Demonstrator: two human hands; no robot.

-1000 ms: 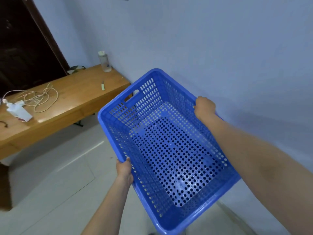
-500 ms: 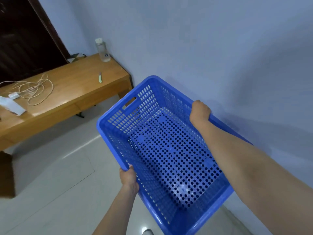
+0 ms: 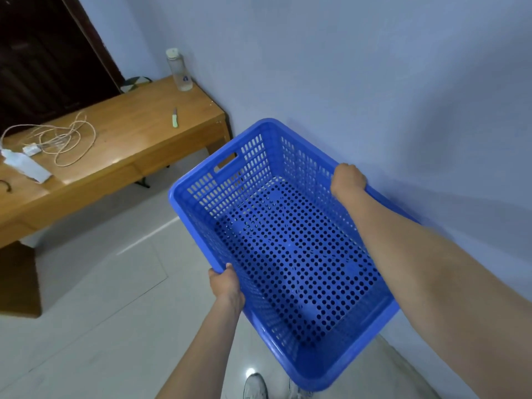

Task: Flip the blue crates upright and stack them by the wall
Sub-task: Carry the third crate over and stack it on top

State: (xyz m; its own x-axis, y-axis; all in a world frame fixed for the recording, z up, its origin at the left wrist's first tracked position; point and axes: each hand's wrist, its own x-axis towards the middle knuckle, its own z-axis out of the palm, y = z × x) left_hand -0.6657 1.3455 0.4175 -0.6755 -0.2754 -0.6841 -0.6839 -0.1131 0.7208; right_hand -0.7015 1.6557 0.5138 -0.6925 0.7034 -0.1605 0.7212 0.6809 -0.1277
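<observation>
We find the blue crate (image 3: 290, 240) upright and empty, carried clear of the floor (image 3: 100, 312), close beside the wall (image 3: 374, 82). The left hand (image 3: 226, 286) is clenched over its left long rim, the right hand (image 3: 347, 180) over the opposite rim (fingers curled out of sight). A wooden desk (image 3: 121, 156) stands well apart, a bottle (image 3: 178, 70) at its far right corner.

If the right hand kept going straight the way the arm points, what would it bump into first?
Probably the pale blue wall. The right hand grips the far rim of the blue crate, and nothing shows between it and the wall, though the depth is hard to judge.
</observation>
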